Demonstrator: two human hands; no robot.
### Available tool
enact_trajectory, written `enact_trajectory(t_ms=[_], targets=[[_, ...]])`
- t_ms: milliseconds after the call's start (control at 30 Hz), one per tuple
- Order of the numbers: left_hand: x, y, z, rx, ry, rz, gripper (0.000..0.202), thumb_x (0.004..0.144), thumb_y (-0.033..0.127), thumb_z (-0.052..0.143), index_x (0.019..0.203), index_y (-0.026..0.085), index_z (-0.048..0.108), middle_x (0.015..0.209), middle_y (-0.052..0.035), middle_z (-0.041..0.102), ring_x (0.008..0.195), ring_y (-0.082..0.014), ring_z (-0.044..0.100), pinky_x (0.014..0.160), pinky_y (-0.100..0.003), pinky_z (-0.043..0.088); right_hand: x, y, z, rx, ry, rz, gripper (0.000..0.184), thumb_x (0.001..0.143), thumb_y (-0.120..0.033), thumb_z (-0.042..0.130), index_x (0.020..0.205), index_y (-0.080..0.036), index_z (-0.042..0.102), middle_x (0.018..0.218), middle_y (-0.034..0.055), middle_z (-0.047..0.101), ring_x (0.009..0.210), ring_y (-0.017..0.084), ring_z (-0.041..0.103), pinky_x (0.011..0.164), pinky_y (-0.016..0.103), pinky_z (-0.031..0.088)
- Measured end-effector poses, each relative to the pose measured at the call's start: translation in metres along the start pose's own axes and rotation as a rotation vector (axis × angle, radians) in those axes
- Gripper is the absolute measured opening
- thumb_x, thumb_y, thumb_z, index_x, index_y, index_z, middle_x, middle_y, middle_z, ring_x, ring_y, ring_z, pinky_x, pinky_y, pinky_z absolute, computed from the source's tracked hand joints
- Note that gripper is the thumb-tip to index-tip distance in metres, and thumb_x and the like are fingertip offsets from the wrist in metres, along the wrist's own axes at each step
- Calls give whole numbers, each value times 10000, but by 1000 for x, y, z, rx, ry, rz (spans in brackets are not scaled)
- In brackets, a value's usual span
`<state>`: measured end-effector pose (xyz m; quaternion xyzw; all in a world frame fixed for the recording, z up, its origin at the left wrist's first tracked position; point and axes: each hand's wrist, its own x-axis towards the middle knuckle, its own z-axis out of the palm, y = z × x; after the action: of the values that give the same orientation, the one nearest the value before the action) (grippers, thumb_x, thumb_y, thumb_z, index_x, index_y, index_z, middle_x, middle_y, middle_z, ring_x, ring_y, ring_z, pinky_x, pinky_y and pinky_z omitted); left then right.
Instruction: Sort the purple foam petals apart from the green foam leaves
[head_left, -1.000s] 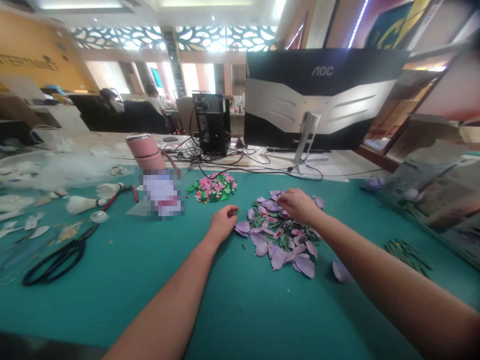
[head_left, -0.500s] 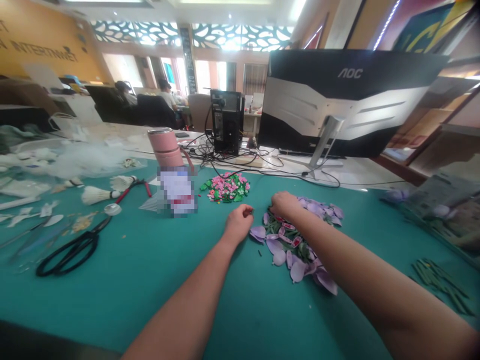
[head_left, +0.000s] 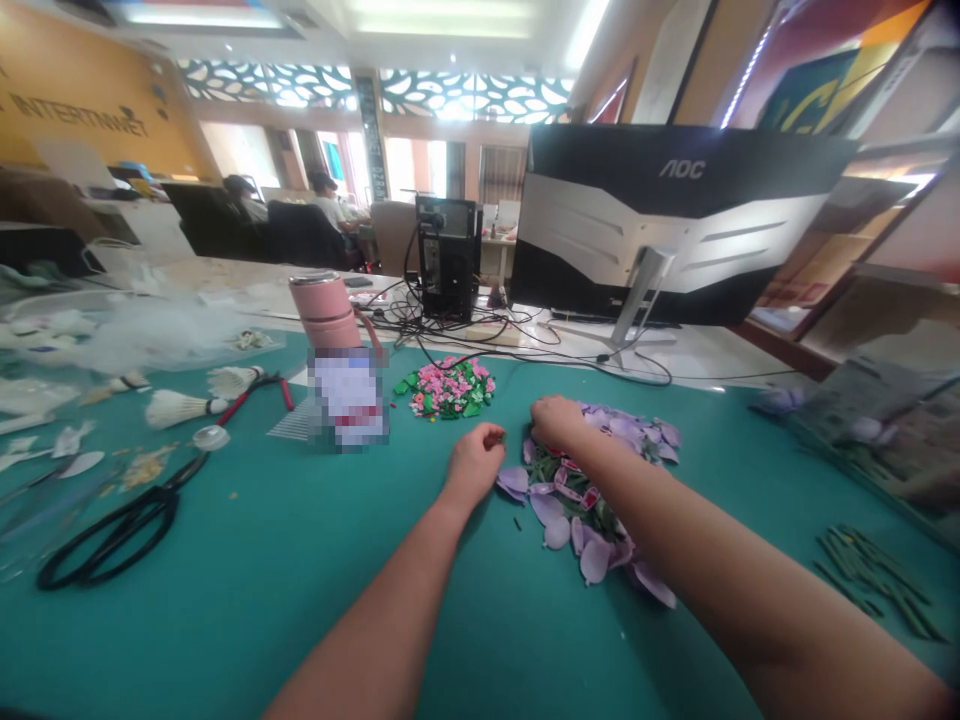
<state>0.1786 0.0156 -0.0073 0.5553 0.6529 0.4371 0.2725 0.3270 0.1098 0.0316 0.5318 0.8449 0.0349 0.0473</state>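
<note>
Right hand [head_left: 556, 424] and arm [head_left: 660, 510] block some petals [head_left: 556, 532], left hand [head_left: 475, 470] is just left of them; can't tell if either's fingers grip anything.

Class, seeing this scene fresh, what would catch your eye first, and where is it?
Probably the lilac petal-like pieces heaped on the green mat, with the right hand at the far-left edge and the left hand nearby. Beyond stands the large AOC monitor, back towards us; a pink flask stands further left.
</note>
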Motion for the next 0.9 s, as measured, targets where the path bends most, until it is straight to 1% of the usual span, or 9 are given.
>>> enact_trajectory(t_ms=[67, 200, 333, 433, 567, 633, 700, 800, 900], targets=[[1, 0, 0, -10, -5, 1, 258, 774, 88, 615, 1004, 150, 712, 898, -58, 739, 818, -175, 663, 787, -279, 504, 2, 1, -1, 42, -1, 19, 343, 785, -189, 595, 1088, -140, 748, 1138, 184, 719, 1085, 290, 647, 852, 319, 484], [0, 1, 0, -16, -11, -8, 264, 777, 87, 618, 1019, 141, 711, 930, -71, 743, 853, -184, 668, 822, -293, 505, 3, 10, -14, 172, -8, 62, 295, 794, -263, 588, 1016, -199, 772, 1003, 93, 767, 925, 217, 692, 713, 240, 471], [-5, 5, -1, 13, -5, -17, 264, 778, 75, 610, 1012, 139, 715, 941, -67, 749, 848, -172, 674, 821, -281, 514, -17, 34, -32, 294, 44, 80, 250, 828, -288, 551, 932, -174, 749, 890, 63, 761, 797, 185, 680, 622, 233, 446], [-6, 6, -1, 53, 21, -21, 254, 778, 82, 608, 995, 147, 722, 924, -56, 752, 836, -162, 678, 808, -264, 522, -42, 76, -28, 431, 103, 115, 168, 811, -318, 603, 835, -188, 707, 809, 53, 742, 734, 200, 667, 604, 262, 453], [-5, 7, -4, 77, 37, -6, 267, 762, 79, 606, 987, 163, 723, 925, -44, 748, 848, -154, 676, 819, -248, 519, -89, 162, 0, 552, 167, 288, 75, 771, -294, 705, 810, -233, 685, 791, 66, 744, 722, 241, 671, 647, 325, 479], [-6, 10, -7, 66, 39, -1, 292, 752, 84, 597, 1010, 159, 711, 938, -53, 738, 863, -162, 670, 836, -257, 514, -126, 205, 7, 573, 184, 383, 141, 817, -292, 666, 930, -212, 691, 843, 86, 757, 741, 234, 686, 680, 324, 499], [-4, 11, -10, 43, 35, -2, 317, 740, 120, 594, 1040, 149, 695, 910, -61, 717, 839, -182, 659, 835, -286, 512, -168, 241, 9, 471, 172, 466, 266, 860, -265, 588, 1087, -156, 672, 921, 104, 762, 772, 209, 697, 730, 299, 509], [8, 4, -10, -8, 1, -2, 382, 729, 214, 589, 1095, 135, 661, 869, -52, 677, 760, -196, 645, 794, -317, 512, -222, 277, 9, 301, 151, 627, 310, 854, -265, 569, 1112, -147, 692, 1025, 96, 754, 910, 212, 692, 811, 285, 488], [19, -7, -8, -65, 0, -23, 468, 692, 302, 602, 1141, 177, 647, 841, -9, 646, 707, -187, 651, 693, -276, 491, -256, 296, 19, 182, 102, 738, 328, 817, -267, 595, 1098, -158, 722, 1062, 97, 747, 970, 243, 679, 805, 296, 477]])
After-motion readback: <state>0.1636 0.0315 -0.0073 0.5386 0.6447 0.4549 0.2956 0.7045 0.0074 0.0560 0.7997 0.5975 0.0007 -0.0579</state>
